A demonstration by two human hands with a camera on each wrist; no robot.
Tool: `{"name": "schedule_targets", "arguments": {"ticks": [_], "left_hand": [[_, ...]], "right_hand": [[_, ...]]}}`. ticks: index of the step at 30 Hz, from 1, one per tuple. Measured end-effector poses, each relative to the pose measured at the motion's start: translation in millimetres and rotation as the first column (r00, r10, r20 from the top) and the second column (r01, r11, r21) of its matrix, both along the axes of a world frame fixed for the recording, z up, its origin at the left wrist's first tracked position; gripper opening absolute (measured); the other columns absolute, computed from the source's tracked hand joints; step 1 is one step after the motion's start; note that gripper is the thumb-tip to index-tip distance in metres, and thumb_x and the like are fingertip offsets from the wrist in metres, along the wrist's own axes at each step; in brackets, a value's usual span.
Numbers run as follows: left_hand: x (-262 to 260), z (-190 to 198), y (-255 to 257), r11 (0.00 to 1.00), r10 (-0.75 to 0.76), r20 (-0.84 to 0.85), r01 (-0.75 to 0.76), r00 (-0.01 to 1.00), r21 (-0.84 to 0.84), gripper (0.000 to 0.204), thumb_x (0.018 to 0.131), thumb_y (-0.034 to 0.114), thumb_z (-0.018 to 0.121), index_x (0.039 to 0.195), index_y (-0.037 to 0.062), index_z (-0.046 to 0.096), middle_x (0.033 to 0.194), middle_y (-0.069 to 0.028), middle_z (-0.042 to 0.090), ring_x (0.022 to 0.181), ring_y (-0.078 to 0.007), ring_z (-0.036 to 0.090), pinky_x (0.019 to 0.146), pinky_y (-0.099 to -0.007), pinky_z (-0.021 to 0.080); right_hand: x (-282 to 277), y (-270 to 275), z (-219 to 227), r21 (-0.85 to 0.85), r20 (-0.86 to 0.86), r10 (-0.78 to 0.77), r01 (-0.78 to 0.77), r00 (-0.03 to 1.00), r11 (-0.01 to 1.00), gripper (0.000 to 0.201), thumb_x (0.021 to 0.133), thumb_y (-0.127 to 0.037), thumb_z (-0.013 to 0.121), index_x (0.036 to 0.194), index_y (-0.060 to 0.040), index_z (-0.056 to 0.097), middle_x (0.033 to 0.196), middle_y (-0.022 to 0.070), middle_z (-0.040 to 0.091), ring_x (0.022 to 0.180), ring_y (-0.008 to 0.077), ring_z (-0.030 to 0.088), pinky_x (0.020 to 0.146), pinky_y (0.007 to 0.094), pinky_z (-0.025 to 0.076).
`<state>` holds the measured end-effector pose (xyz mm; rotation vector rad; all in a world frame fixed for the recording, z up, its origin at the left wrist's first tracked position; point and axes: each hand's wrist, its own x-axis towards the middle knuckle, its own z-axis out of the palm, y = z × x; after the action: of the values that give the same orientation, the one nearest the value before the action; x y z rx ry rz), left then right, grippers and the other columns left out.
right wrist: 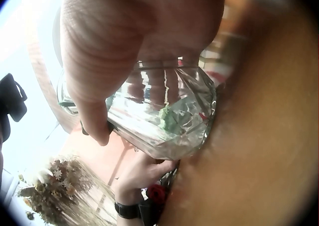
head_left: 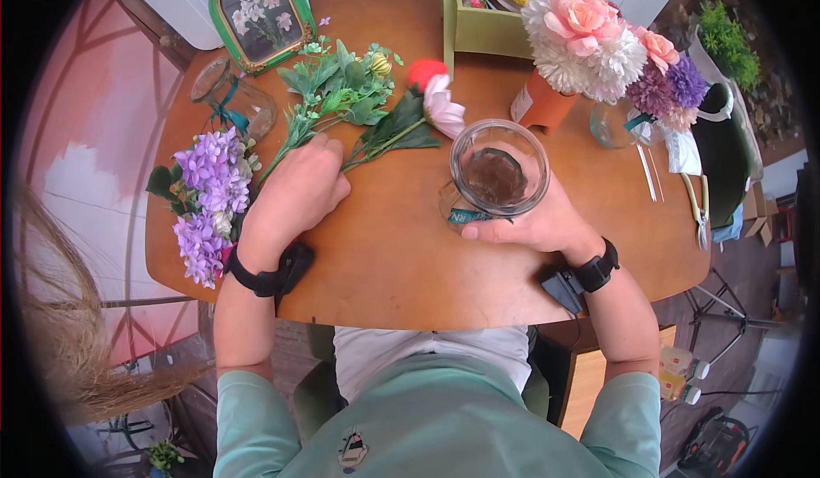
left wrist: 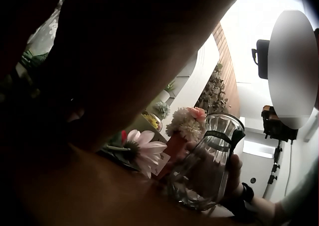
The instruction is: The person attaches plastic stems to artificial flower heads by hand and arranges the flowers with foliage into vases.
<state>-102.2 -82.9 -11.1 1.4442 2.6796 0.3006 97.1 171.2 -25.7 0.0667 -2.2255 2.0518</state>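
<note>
The right hand (head_left: pixel 534 217) grips a clear glass vase (head_left: pixel 498 170) with a dark ribbon round it, near the table's front. In the right wrist view the thumb and fingers wrap round the faceted glass (right wrist: pixel 164 111). At the left, the left hand (head_left: pixel 303 183) lies over the stems of green foliage (head_left: pixel 337 85), its fingers curled round them. Just right of that hand lie a pale pink flower (head_left: pixel 442 108) and a red flower (head_left: pixel 425 73). Purple flowers (head_left: pixel 209 170) lie beside the left forearm.
A framed flower picture (head_left: pixel 263 17) and an empty ribboned glass vase (head_left: pixel 231 102) stand at the back left. At the back right are an orange vase (head_left: pixel 542 106) with flowers, a green wooden box (head_left: pixel 487 34), another glass vase (head_left: pixel 608 126) and pliers (head_left: pixel 699 209).
</note>
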Motion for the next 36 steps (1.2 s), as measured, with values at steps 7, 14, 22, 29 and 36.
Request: {"name": "schedule_targets", "arguments": {"ticks": [7,14,22,29,36], "left_hand": [[19.1,15.5,5.2,0.995,0.046,0.05,-0.041,0.998,-0.089,0.018,0.083,0.009,0.072,0.091,-0.0045,0.063,0.086,-0.0228,0.067,0.087,-0.0446,0.066,0.078,-0.0532,0.052],[7.3,-7.5,20.3,0.98,-0.052,0.159,0.019,0.986,0.198,0.02,0.08,0.009,0.073,0.088,-0.0055,0.063,0.074,-0.0208,0.066,0.074,-0.041,0.066,0.07,-0.0473,0.052],[16.5,9.2,19.6,0.991,-0.055,0.23,0.025,0.972,0.133,0.016,0.082,0.005,0.072,0.088,-0.0063,0.062,0.066,-0.0139,0.062,0.057,-0.0248,0.062,0.057,-0.037,0.05],[6.6,20.4,23.3,0.851,-0.104,0.577,-0.229,0.81,0.474,0.019,0.1,0.006,0.065,0.117,-0.004,0.067,0.086,0.0044,0.063,0.065,-0.003,0.053,0.056,-0.022,0.041],[15.0,70.1,40.7,0.645,-0.27,0.612,-0.333,0.743,0.688,0.029,0.11,0.025,0.062,0.121,-0.0001,0.069,0.084,0.008,0.055,0.07,-0.0003,0.044,0.059,-0.0202,0.035]], "right_hand": [[1.6,1.3,3.4,0.024,0.018,0.006,-0.007,1.0,1.0,0.081,0.074,-0.016,0.096,0.142,0.0005,0.055,0.134,0.0073,0.065,0.123,0.0159,0.061,0.111,0.0353,0.048],[0.4,0.2,3.2,0.03,-0.018,0.003,-0.002,1.0,1.0,0.08,0.074,-0.016,0.096,0.141,0.0008,0.056,0.133,0.0074,0.066,0.122,0.0159,0.061,0.11,0.035,0.048],[0.1,0.4,-0.8,0.001,-0.03,0.003,-0.003,1.0,1.0,0.08,0.074,-0.018,0.096,0.14,0.0016,0.056,0.132,0.0075,0.065,0.121,0.0159,0.061,0.11,0.035,0.048],[1.2,0.4,1.0,0.002,0.004,-0.002,0.002,1.0,1.0,0.075,0.074,-0.018,0.096,0.135,0.0014,0.059,0.127,0.0062,0.066,0.117,0.0153,0.062,0.107,0.034,0.049],[-1.0,-2.4,-0.9,0.012,-0.003,-0.015,0.015,1.0,1.0,0.072,0.075,-0.018,0.096,0.134,0.0018,0.059,0.124,0.0061,0.067,0.115,0.0153,0.063,0.105,0.0333,0.05]]}}
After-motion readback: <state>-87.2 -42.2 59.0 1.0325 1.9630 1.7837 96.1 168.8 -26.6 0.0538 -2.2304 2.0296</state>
